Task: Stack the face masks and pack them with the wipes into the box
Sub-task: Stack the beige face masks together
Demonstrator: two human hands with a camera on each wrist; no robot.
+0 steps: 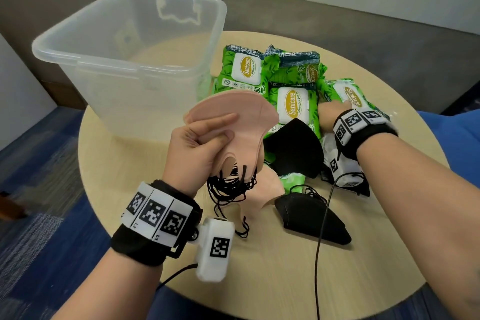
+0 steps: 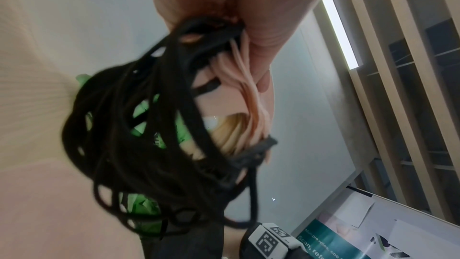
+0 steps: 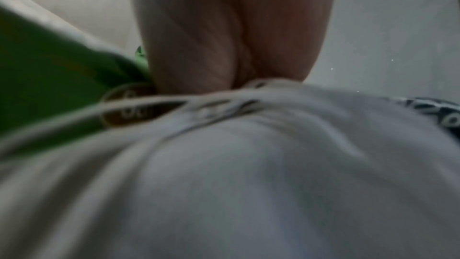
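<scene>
Your left hand [image 1: 205, 143] grips a stack of pink face masks [image 1: 241, 114], fingers [image 1: 220, 122] and thumb curled round their lower edge, and holds it above the table [image 1: 285, 267] just near of the clear box [image 1: 124, 60]. The black ear loops [image 1: 231, 184] hang in a tangle beneath; the left wrist view shows the layered pink edges [image 2: 251, 94] pinched together, so that part of the stacking looks well along.

Your right hand [image 1: 335, 114] reaches into the pile of green wipes packs [image 1: 291, 86] at the far right of the table. Its fingers lie on or among the packs, but from the head view and the blurred right wrist view you cannot tell whether they are clenched on anything or lie released.

Plenty is left. The box stands at the far left and, as far as its cloudy walls show, holds nothing yet. One black mask [image 1: 293, 148] lies against the wipes, another black mask [image 1: 311, 218] lies flat nearer to you, and a loose pink mask [image 1: 267, 189] rests under the hanging loops. Those should join the stack, then the stack and every wipes pack must go into the box.
</scene>
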